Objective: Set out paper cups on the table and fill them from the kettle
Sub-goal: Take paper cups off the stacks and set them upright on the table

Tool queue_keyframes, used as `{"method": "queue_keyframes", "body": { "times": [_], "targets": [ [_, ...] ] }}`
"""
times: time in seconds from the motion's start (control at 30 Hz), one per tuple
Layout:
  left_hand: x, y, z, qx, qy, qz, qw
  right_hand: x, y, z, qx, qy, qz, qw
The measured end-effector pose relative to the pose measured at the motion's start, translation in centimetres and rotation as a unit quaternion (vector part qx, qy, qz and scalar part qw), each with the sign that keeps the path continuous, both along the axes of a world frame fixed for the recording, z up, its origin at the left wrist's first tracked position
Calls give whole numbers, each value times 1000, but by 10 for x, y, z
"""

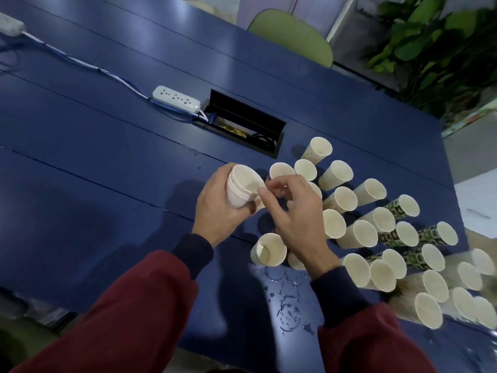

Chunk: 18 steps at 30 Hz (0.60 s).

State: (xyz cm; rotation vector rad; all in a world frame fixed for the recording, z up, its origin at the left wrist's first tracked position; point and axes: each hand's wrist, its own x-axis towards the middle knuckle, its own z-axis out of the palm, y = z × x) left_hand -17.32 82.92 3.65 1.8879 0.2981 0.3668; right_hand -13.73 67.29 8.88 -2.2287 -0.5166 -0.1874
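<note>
My left hand (219, 211) grips a short stack of nested cream paper cups (240, 188), tilted with the mouth toward me. My right hand (293, 219) is beside it, with thumb and fingertips pinching at the rim of the stack's top cup. Several paper cups stand upright on the blue table (94, 157) to the right, some cream (361, 234), some with a green pattern (402, 207). One cream cup (269, 250) stands just below my hands and holds a little liquid. No kettle is in view.
Wet rings and drops (289, 310) lie on the table near its front edge. A white power strip (176, 99) with its cable sits by an open black cable box (242, 125). A green chair (293, 36) and a plant (430, 44) stand beyond the far edge.
</note>
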Motion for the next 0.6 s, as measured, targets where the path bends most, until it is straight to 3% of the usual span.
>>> {"method": "queue_keyframes", "body": {
  "times": [0.17, 0.33, 0.47, 0.6],
  "targets": [
    [10, -56, 29, 69, -29, -101, 992, -22, -46, 21, -59, -65, -11, 996],
    [-1, -124, 42, 100, -15, -179, 979, -48, -121, 34, 15, -22, -28, 999],
    [-22, -180, 35, 126, 0, -215, 969, -78, -176, 34, 89, 1, -126, 988],
    [-49, -219, 14, 95, 15, -215, 972, -102, -239, 25, 155, 24, -256, 954]
  ]
}}
